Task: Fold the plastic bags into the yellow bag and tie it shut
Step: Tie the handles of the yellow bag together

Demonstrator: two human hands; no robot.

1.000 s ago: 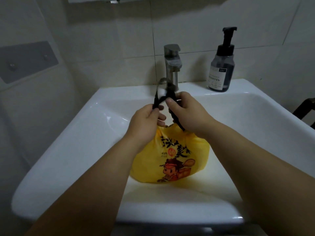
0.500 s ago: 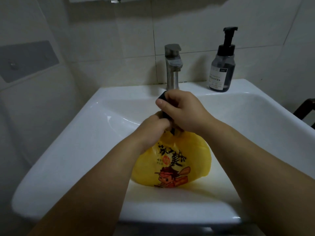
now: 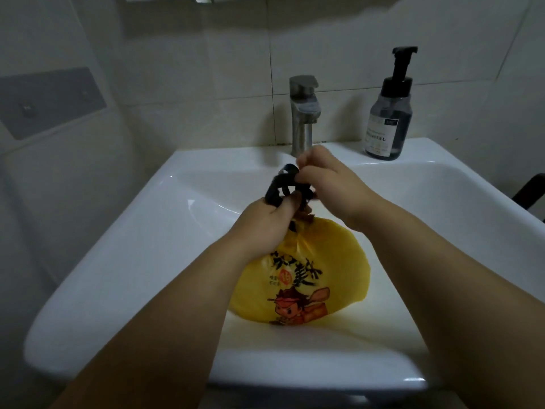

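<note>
A bulging yellow bag (image 3: 330, 261) with black lettering and a red cartoon figure sits in the white sink basin (image 3: 132, 261). Its top is gathered into dark, twisted handles (image 3: 281, 184) that form a loop above it. My left hand (image 3: 265, 222) grips the gathered neck and the lower end of the dark loop. My right hand (image 3: 327, 175), just above and to the right, pinches the upper part of the dark handles with curled fingers. What is inside the bag is hidden.
A steel tap (image 3: 303, 113) stands behind my hands at the back of the sink. A dark pump bottle (image 3: 387, 113) stands on the sink's back right corner. Tiled walls close in behind and to the left. A dark bar (image 3: 530, 190) shows at the right edge.
The hands, pressed together half a second ago, have moved apart. The right hand lifted up and right, pulling the dark handles into an open loop. The bag shifted slightly.
</note>
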